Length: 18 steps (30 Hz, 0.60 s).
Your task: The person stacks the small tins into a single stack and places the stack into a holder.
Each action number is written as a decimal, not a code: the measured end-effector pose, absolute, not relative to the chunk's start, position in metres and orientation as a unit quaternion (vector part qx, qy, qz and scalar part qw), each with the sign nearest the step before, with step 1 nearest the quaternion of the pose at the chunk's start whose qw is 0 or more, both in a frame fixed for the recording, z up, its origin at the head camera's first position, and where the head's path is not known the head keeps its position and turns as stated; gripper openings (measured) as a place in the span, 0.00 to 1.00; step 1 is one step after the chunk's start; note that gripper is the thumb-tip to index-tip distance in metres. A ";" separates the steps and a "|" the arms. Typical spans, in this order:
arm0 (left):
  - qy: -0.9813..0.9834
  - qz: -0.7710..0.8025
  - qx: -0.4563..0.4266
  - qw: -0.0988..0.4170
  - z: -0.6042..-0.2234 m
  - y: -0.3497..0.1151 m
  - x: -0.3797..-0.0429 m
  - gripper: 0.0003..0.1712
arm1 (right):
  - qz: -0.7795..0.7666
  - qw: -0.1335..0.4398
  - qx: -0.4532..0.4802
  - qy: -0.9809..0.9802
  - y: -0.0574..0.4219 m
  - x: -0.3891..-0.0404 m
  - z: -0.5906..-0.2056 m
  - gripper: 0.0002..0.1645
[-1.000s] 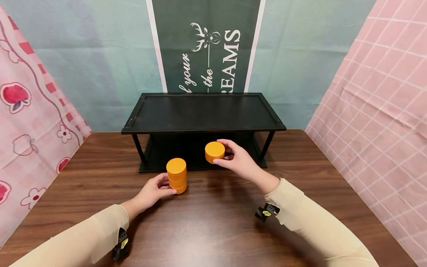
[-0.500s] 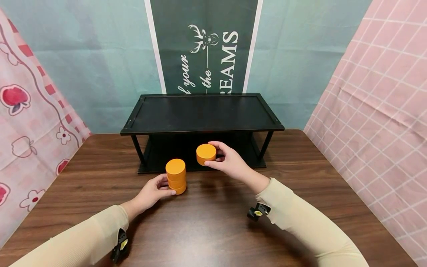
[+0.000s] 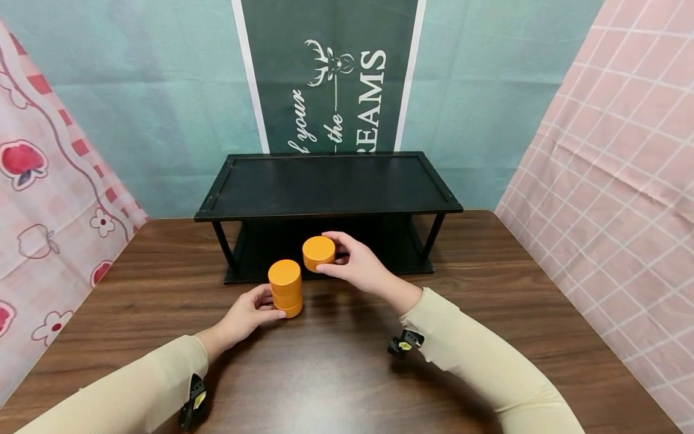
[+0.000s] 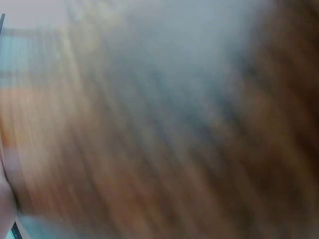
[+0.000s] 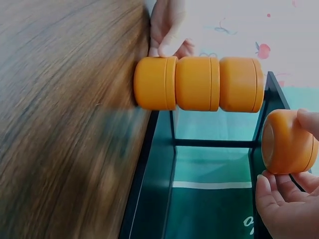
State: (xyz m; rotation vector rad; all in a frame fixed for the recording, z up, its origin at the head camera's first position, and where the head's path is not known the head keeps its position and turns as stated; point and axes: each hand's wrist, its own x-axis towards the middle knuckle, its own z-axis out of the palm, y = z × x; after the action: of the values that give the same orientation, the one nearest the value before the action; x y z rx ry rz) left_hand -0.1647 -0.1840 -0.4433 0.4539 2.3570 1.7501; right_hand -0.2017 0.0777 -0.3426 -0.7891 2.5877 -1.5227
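Observation:
Three orange round lidded jars [image 3: 285, 288] stand stacked upright on the wooden table, left of centre. My left hand [image 3: 242, 316] holds the stack low down, thumb in front and fingers behind, at the lowest jar [image 5: 152, 83]. Between thumb and fingers, my right hand [image 3: 358, 264] grips another orange jar [image 3: 318, 253], raised off the table to the right of the stack. In the right wrist view, this jar's base is about level with the stack's top, off to one side. The left wrist view is mostly blurred, with an orange patch [image 4: 15, 114] at its left edge.
A black two-tier shelf [image 3: 331, 184] stands behind the jars, its lower board [image 3: 368, 265] close behind the stack. The brown table [image 3: 325, 374] reaches the pink cloths on both sides and a green-blue cloth at the back.
My right hand has moved left with its jar, coming nearer to the stack. The left hand and the stack have stayed in place.

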 end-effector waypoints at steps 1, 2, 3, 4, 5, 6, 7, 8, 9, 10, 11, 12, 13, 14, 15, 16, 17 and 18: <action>0.792 0.586 0.152 0.085 -0.444 -0.184 -0.165 0.31 | -0.489 0.018 -0.254 0.834 0.076 -0.202 -0.342 0.37; 0.792 0.585 0.152 0.086 -0.443 -0.184 -0.165 0.31 | -0.487 0.018 -0.254 0.835 0.075 -0.202 -0.342 0.37; 0.792 0.585 0.152 0.087 -0.443 -0.184 -0.165 0.31 | -0.486 0.017 -0.253 0.836 0.074 -0.202 -0.341 0.37; 0.792 0.585 0.151 0.086 -0.443 -0.184 -0.165 0.31 | -0.487 0.016 -0.254 0.836 0.072 -0.202 -0.340 0.37; 0.791 0.587 0.151 0.085 -0.443 -0.184 -0.165 0.31 | -0.488 0.016 -0.254 0.835 0.071 -0.202 -0.340 0.37; 0.791 0.587 0.152 0.085 -0.443 -0.184 -0.165 0.31 | -0.489 0.016 -0.255 0.834 0.069 -0.202 -0.340 0.37; 0.790 0.588 0.153 0.085 -0.442 -0.184 -0.165 0.31 | -0.490 0.017 -0.255 0.833 0.067 -0.202 -0.339 0.37; 0.790 0.587 0.155 0.084 -0.442 -0.184 -0.164 0.31 | -0.491 0.018 -0.257 0.832 0.065 -0.201 -0.339 0.37; 0.790 0.588 0.154 0.084 -0.441 -0.184 -0.164 0.31 | -0.492 0.020 -0.258 0.831 0.064 -0.201 -0.338 0.37; 0.790 0.588 0.154 0.083 -0.441 -0.184 -0.164 0.31 | -0.493 0.022 -0.261 0.830 0.062 -0.201 -0.338 0.37; 0.790 0.587 0.154 0.083 -0.441 -0.184 -0.164 0.32 | -0.494 0.024 -0.262 0.829 0.061 -0.201 -0.338 0.37; 0.792 0.584 0.158 0.081 -0.441 -0.184 -0.164 0.32 | -0.494 0.026 -0.264 0.828 0.059 -0.201 -0.338 0.37; 0.793 0.583 0.159 0.080 -0.441 -0.185 -0.164 0.32 | -0.493 0.027 -0.265 0.829 0.058 -0.200 -0.338 0.36; 0.793 0.581 0.165 0.076 -0.441 -0.185 -0.164 0.32 | -0.493 0.028 -0.264 0.829 0.057 -0.200 -0.338 0.36; 0.794 0.578 0.172 0.070 -0.442 -0.185 -0.164 0.31 | -0.492 0.029 -0.265 0.829 0.055 -0.200 -0.338 0.36; 0.795 0.577 0.175 0.068 -0.442 -0.185 -0.164 0.31 | -0.493 0.029 -0.265 0.828 0.055 -0.200 -0.338 0.36; 0.795 0.576 0.178 0.066 -0.442 -0.185 -0.164 0.31 | -0.492 0.030 -0.264 0.829 0.054 -0.200 -0.338 0.36; 0.795 0.575 0.181 0.064 -0.442 -0.185 -0.164 0.31 | -0.492 0.031 -0.266 0.828 0.053 -0.200 -0.338 0.36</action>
State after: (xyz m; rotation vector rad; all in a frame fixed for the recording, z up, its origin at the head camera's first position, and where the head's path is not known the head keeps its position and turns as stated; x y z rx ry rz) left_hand -0.1641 -0.1854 -0.4423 0.5465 2.4014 1.7356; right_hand -0.1996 0.0531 -0.3378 -0.8190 2.5526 -1.5160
